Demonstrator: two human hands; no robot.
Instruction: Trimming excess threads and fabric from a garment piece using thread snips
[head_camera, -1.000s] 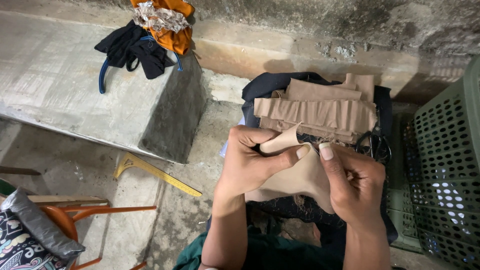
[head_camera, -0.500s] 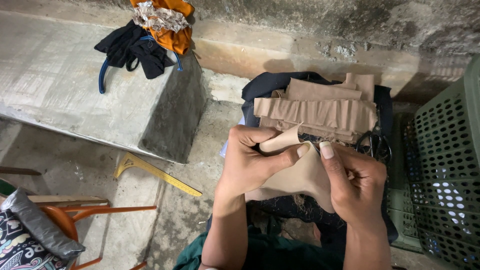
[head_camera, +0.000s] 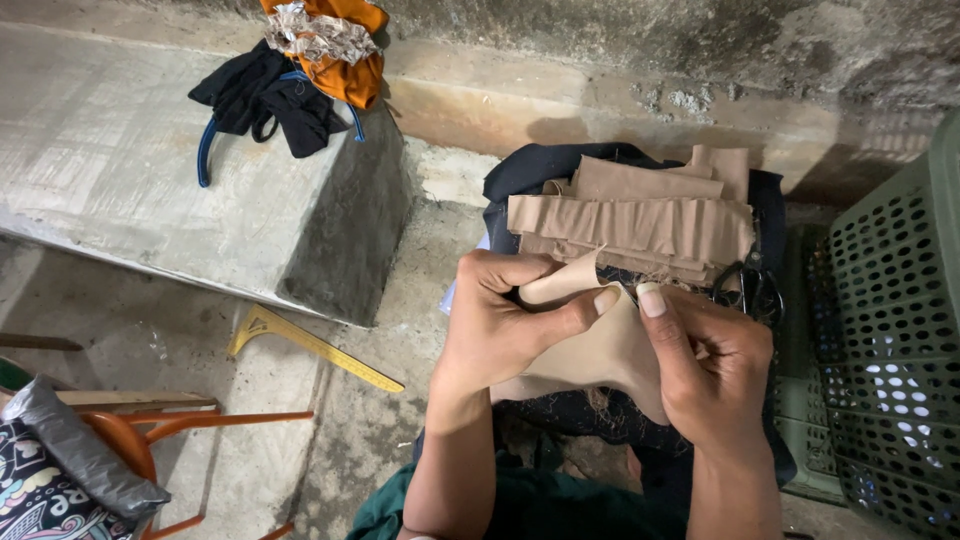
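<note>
Left hand (head_camera: 505, 325) closed in a pinch on the upper fold of a tan fabric piece (head_camera: 600, 350), thumb pressed across it; right hand (head_camera: 705, 365) gripping the same piece from its right edge, thumb up beside the left thumb. The piece is held over the person's lap, just in front of a stack of folded tan strips (head_camera: 640, 220) lying on dark navy cloth (head_camera: 530, 170). Black scissors (head_camera: 745, 290) rest at the right edge of that stack. A green perforated plastic basket (head_camera: 890, 300) stands hard against the right side. The floor (head_camera: 390, 400) is rough, stained concrete; a yellow tailor's curve ruler (head_camera: 310, 345) lies on it beside a raised concrete block (head_camera: 120, 170). On the block's far corner: black garments (head_camera: 265, 95) and an orange cloth bundle (head_camera: 335, 45). The rear wall (head_camera: 650, 40) is bare, pitted concrete. An orange chair (head_camera: 140, 440) occupies the lower left corner.
</note>
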